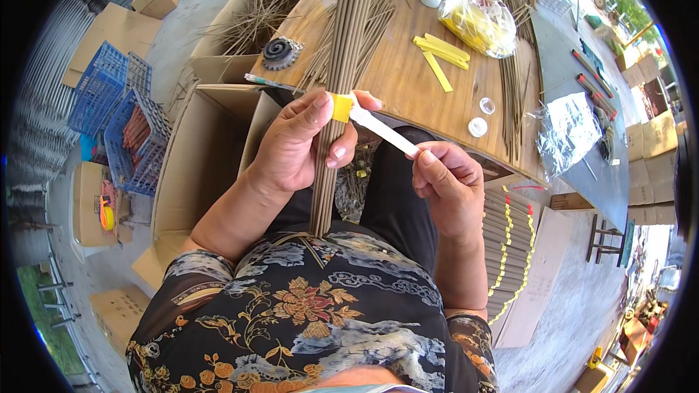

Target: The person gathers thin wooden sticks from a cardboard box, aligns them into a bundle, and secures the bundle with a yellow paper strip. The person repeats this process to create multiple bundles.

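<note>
A tall bundle of thin brown sticks, like incense sticks (348,29), stands upright in front of me, its lower end against my shirt. My left hand (291,142) is wrapped round the bundle, thumb on a yellow paper band (341,108). From the band a strip with its white side showing (386,131) runs out to the right. The strip's free end is pinched between thumb and finger of my right hand (445,182), which keeps it stretched. More yellow strips (443,54) lie on the wooden table (411,25) beyond my hands.
Loose sticks lie on the table and in a cardboard box (255,18) at the far left. A plastic bag of yellow strips (477,18), a black toothed wheel (281,53) and a small white lid (478,127) are on the tabletop. Blue crates (138,138) stand at left.
</note>
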Tool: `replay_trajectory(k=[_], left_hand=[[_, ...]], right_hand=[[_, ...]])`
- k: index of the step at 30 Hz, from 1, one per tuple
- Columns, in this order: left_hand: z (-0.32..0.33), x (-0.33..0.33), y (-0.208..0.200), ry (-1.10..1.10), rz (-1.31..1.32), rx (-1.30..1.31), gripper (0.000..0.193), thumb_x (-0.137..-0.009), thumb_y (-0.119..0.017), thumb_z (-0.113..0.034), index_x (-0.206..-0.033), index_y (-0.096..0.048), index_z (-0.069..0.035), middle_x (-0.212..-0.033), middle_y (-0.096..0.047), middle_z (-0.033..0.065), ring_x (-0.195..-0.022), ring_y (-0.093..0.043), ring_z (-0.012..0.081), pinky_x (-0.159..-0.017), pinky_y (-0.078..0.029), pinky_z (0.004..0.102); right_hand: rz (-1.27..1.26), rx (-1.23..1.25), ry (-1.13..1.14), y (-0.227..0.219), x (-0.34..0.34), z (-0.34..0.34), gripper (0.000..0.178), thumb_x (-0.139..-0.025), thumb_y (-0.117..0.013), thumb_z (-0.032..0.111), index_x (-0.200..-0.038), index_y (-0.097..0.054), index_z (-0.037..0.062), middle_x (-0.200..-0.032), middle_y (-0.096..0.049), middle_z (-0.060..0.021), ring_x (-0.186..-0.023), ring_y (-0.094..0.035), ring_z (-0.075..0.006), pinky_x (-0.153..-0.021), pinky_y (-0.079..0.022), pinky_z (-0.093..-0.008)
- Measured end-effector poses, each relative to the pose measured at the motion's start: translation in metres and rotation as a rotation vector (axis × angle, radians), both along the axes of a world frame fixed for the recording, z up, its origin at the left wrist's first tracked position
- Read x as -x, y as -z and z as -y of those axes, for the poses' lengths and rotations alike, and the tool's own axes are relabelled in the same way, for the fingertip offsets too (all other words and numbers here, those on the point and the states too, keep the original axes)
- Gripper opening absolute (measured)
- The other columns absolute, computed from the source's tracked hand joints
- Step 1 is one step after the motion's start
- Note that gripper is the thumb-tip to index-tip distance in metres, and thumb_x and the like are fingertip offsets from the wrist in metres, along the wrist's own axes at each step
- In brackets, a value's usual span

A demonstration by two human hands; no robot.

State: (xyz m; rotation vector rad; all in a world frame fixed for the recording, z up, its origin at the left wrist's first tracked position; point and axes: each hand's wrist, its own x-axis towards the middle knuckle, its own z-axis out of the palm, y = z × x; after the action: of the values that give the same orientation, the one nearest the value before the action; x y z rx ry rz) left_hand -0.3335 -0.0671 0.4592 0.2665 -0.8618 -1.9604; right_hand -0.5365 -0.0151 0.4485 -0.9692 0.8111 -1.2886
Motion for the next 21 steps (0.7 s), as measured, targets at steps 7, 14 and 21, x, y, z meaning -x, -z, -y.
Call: replay_trajectory(k=[7, 14, 21], left_hand=[[-0.008, -0.009, 0.000, 0.078, -0.049, 0.027, 0.035, -0.091, -0.045, -0.030, -0.102, -0.051, 0.003, -0.111, -0.048, 0.0219, -0.056, -0.049, 0.0104, -0.045, -0.039, 0.0208], [-0.014, -0.018, -0.001, 0.078, -0.124, 0.037, 0.036, -0.089, -0.049, -0.029, -0.103, -0.053, 0.004, -0.111, -0.049, 0.0210, -0.059, -0.051, 0.0121, -0.047, -0.040, 0.0218], [-0.018, -0.021, -0.001, 0.103, -0.154, 0.018, 0.036, -0.090, -0.046, -0.030, -0.103, -0.053, 0.004, -0.111, -0.048, 0.0207, -0.059, -0.050, 0.0117, -0.046, -0.040, 0.0220]], right_hand=[[0.099, 0.002, -0.080, -0.006, -0.020, -0.003, 0.014, -0.087, -0.054, 0.013, -0.088, -0.061, 0.0010, -0.062, -0.052, 0.0015, -0.052, -0.040, -0.0033, -0.046, -0.030, -0.0172], [0.132, -0.009, -0.183, -0.004, -0.033, -0.004, 0.014, -0.087, -0.053, 0.011, -0.087, -0.061, 0.0001, -0.060, -0.049, 0.0021, -0.051, -0.038, -0.0039, -0.045, -0.029, -0.0176], [0.177, -0.042, -0.157, -0.011, -0.040, -0.005, 0.015, -0.087, -0.053, 0.012, -0.086, -0.060, -0.0007, -0.059, -0.048, 0.0023, -0.050, -0.037, -0.0040, -0.045, -0.028, -0.0175]])
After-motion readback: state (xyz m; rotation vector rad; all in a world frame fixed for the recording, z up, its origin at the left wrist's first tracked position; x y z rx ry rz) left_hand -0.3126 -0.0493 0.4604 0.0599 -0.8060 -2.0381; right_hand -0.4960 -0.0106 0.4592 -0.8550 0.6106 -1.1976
